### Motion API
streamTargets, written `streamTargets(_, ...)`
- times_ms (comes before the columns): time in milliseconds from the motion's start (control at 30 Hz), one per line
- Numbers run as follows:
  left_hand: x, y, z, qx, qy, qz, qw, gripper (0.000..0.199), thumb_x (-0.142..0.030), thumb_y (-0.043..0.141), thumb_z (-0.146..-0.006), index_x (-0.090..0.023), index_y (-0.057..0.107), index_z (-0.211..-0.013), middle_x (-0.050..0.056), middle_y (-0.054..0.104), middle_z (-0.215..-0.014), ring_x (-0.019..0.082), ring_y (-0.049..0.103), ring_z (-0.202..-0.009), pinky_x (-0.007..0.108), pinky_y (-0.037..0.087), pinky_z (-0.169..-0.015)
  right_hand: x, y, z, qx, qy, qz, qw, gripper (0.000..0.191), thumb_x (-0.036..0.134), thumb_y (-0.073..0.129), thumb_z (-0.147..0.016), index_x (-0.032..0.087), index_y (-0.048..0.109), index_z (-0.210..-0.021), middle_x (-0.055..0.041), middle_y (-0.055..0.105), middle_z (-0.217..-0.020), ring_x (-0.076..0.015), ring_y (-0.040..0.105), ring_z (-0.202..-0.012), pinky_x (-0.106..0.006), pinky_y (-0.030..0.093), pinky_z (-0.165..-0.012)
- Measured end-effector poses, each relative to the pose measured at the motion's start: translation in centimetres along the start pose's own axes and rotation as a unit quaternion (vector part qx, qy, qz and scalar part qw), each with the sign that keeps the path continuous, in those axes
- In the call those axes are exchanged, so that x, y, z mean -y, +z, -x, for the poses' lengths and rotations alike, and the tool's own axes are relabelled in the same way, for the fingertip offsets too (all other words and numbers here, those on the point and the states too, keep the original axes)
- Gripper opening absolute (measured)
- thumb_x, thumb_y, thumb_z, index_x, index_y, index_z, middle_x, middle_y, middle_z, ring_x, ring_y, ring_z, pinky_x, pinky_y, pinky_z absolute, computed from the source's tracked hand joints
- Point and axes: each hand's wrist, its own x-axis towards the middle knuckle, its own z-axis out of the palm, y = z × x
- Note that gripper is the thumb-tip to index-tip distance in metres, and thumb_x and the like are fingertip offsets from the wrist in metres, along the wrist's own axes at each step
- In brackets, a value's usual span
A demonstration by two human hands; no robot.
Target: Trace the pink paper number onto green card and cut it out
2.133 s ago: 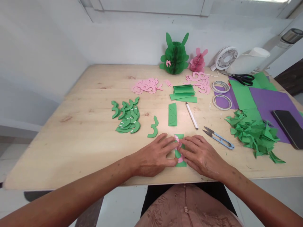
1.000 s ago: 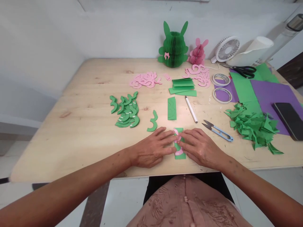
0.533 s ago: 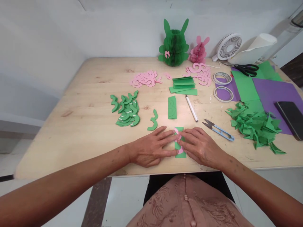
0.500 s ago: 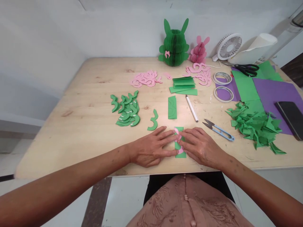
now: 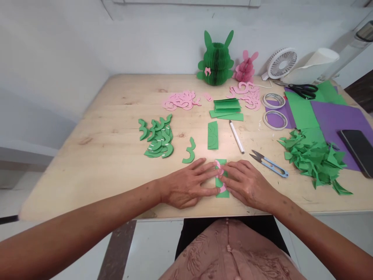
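Observation:
A green paper strip (image 5: 223,194) lies near the table's front edge with a curved pink paper piece (image 5: 223,188) on top of it. From the left, my left hand (image 5: 189,182) rests with spread fingers, its fingertips on the pink piece. My right hand (image 5: 247,182) lies on the other side, fingers stretched out and touching the pink piece and strip. The fingers partly cover both papers. Just behind them are a wavy green cutout (image 5: 190,152) and another green strip (image 5: 213,135) with curved outlines.
Green cutouts (image 5: 159,142) are piled at left, pink ones (image 5: 181,100) farther back. Snips (image 5: 269,163), a white pen (image 5: 237,137), tape rolls (image 5: 274,119), green scraps (image 5: 316,157) and a phone (image 5: 358,149) lie right. Paper rabbits (image 5: 218,64) and a fan (image 5: 282,63) stand behind.
The camera view has shifted slightly, so the table sits a little lower in the picture. Both hands stay at the pink piece, with only small finger shifts.

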Motion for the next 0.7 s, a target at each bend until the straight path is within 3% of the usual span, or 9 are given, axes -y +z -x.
streamTargets(467,-0.2,0.3,0.0,-0.006,-0.007,0.012,1.000,0.062,-0.019,0.050,-0.074,-0.025,0.041,-0.135,0.017,0.029,-0.149,0.034,0.020,-0.139,0.057,0.018,-0.108,0.1,0.0,-0.2,0.009,0.006,-0.003,1.000,0.029,0.020,0.053,-0.088,0.016,0.060,-0.116,-0.0138,0.062,-0.121,-0.0289,0.052,-0.114,-0.046,0.042,-0.090)
streamTargets(700,-0.1,0.2,0.3,-0.001,-0.011,0.031,0.999,0.061,-0.020,0.054,-0.073,-0.026,0.042,-0.133,0.015,0.023,-0.152,0.035,0.020,-0.138,0.057,0.017,-0.108,0.1,-1.7,0.4,-0.009,0.048,-0.007,0.999,0.028,0.021,0.051,-0.088,0.018,0.061,-0.114,-0.0125,0.063,-0.120,-0.0266,0.054,-0.113,-0.045,0.041,-0.092)
